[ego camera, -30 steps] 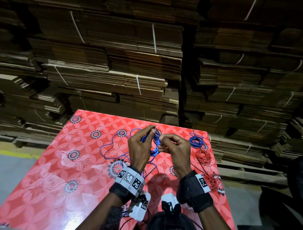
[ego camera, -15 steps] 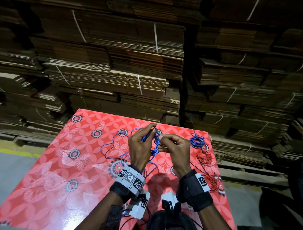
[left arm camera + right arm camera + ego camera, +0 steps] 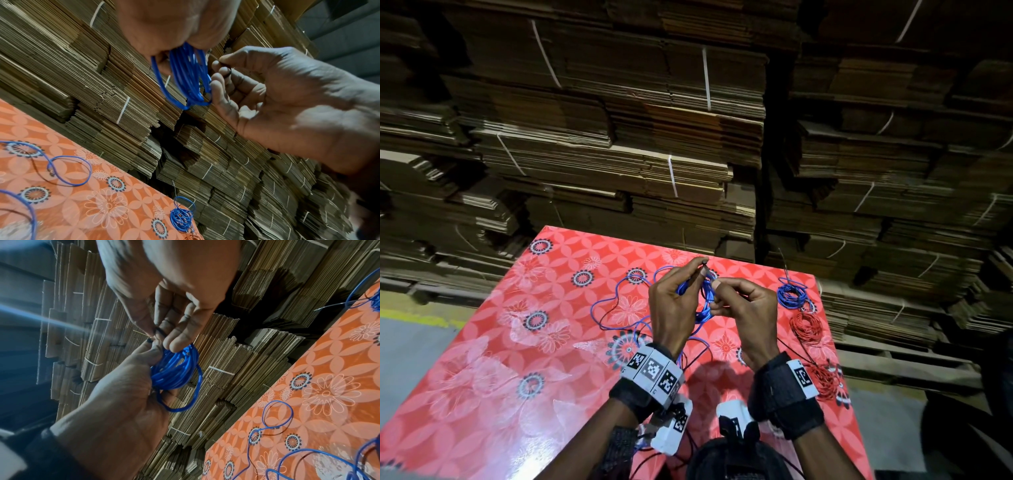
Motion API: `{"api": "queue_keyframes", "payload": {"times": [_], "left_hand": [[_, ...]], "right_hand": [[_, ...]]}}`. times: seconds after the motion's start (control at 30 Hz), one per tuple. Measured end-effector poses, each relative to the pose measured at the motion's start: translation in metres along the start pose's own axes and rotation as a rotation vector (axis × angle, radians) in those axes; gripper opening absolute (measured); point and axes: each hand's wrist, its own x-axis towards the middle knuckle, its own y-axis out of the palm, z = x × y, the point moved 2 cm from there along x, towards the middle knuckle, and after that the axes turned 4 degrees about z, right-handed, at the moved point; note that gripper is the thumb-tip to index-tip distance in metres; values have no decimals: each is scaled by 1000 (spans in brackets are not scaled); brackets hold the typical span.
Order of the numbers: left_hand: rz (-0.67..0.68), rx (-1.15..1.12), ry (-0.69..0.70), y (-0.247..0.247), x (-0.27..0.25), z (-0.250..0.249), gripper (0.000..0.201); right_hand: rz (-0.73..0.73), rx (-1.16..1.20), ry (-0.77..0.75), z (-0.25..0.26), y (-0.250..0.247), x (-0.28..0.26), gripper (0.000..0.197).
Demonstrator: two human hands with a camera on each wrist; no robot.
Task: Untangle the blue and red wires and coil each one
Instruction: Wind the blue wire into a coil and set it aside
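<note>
A small coil of blue wire hangs above the table between both hands. My left hand grips its upper part; from below the blue coil dangles out of that fist. My right hand pinches a thin black band right beside the coil, its other fingertips touching the loops. In the right wrist view the blue coil sits against the left palm, under the black band. The wire's loose tail trails in loops over the red floral table.
At the table's right edge lie a finished blue coil and two red coils. Strapped stacks of flattened cardboard rise just beyond the far edge. Grey floor shows to the left and right.
</note>
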Motion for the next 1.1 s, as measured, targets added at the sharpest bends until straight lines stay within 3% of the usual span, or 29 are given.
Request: {"api": "queue_keyframes", "payload": {"times": [0.6,1.1], "left_hand": [[-9,-7,-41,0,0,3,26],[0,22,12,-1,0,1,28]], "right_hand": [[21,8,-48,10,7,-1,7],[24,-26,-31,4,7,3,8]]}}
